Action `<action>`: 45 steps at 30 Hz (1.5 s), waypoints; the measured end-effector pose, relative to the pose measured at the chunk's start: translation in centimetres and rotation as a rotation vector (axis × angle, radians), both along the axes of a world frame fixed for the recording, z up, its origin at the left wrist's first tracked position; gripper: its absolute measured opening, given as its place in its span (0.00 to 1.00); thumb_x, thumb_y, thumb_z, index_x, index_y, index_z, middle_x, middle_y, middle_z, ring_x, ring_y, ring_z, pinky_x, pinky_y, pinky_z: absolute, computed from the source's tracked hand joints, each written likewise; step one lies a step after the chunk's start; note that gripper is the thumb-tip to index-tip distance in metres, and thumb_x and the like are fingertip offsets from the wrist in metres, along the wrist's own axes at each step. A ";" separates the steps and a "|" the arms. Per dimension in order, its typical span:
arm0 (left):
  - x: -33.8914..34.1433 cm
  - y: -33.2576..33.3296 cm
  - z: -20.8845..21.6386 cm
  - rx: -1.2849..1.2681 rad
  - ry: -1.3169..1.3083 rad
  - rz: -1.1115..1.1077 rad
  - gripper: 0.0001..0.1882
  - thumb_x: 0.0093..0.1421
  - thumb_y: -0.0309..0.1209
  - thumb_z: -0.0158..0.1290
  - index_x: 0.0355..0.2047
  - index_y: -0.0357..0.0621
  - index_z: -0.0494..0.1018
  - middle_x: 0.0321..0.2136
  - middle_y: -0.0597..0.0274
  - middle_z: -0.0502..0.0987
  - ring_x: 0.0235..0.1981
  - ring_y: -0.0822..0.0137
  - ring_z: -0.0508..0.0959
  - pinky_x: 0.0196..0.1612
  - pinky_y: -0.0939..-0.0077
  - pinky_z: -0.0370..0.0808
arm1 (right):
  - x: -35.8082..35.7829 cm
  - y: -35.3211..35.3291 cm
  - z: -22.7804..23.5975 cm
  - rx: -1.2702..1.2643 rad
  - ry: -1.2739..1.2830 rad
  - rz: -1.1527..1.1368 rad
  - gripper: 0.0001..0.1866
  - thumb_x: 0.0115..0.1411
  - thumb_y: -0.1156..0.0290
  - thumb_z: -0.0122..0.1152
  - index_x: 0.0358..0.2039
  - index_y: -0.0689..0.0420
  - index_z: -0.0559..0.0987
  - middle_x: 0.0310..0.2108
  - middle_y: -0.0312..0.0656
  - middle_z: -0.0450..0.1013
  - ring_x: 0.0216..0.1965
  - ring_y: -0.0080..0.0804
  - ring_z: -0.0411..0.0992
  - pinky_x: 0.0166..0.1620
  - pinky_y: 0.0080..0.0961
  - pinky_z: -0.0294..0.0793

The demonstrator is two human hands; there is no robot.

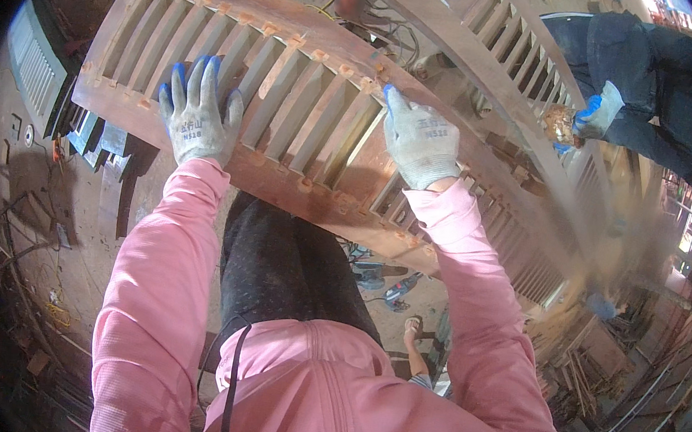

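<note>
A long reddish-brown wooden slatted panel (pixel 269 187) lies slantwise in front of me, with slanted slats between two broad rails. My left hand (pixel 198 112), in a grey glove with blue fingertips, rests flat on the slats with its fingers spread. At the far rail, my right hand (pixel 423 140) wears a matching glove. Its index finger reaches to the ends of the slats while the other fingers curl underneath. Whatever the curled fingers may hold is hidden. Pale orange patches mark the slat ends along both rails.
Another slatted wooden frame (pixel 473 48) stands at the upper right, beside a co-worker's gloved hand (pixel 600 112) and dark clothing. A grey slatted panel (pixel 37 70) leans at far left. Below the panel lies a power tool (pixel 401 289). Wood scraps (pixel 583 372) lie at lower right.
</note>
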State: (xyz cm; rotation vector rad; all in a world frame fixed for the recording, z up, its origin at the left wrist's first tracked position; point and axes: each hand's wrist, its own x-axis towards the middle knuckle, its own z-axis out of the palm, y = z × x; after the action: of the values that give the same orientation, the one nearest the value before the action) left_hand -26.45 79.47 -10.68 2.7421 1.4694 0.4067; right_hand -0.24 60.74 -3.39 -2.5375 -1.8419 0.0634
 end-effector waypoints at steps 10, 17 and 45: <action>0.0 0.0 -0.2 -0.004 -0.016 -0.018 0.34 0.66 0.46 0.53 0.70 0.54 0.62 0.69 0.63 0.65 0.73 0.47 0.57 0.74 0.42 0.50 | 0.8 0.4 0.6 0.032 0.073 0.002 0.12 0.66 0.63 0.54 0.48 0.49 0.78 0.30 0.45 0.81 0.34 0.46 0.81 0.34 0.48 0.79; 0.0 0.0 0.0 -0.013 0.008 -0.004 0.34 0.66 0.46 0.53 0.70 0.54 0.62 0.70 0.63 0.65 0.73 0.47 0.57 0.74 0.43 0.49 | 1.2 -0.7 -0.1 0.092 0.051 -0.083 0.21 0.67 0.62 0.54 0.60 0.46 0.76 0.31 0.43 0.80 0.35 0.45 0.80 0.34 0.46 0.78; 0.2 0.0 0.0 -0.002 -0.013 -0.004 0.34 0.63 0.46 0.55 0.69 0.55 0.65 0.68 0.62 0.67 0.73 0.47 0.58 0.74 0.43 0.49 | -0.5 -1.4 -1.8 -0.029 -0.150 0.159 0.25 0.63 0.65 0.57 0.61 0.55 0.75 0.28 0.36 0.78 0.31 0.35 0.79 0.32 0.37 0.79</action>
State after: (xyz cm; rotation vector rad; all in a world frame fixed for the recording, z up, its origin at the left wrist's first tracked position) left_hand -26.30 79.47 -10.69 2.7354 1.4605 0.4223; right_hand -0.75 59.31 -5.18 -2.4711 -2.1096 -0.1027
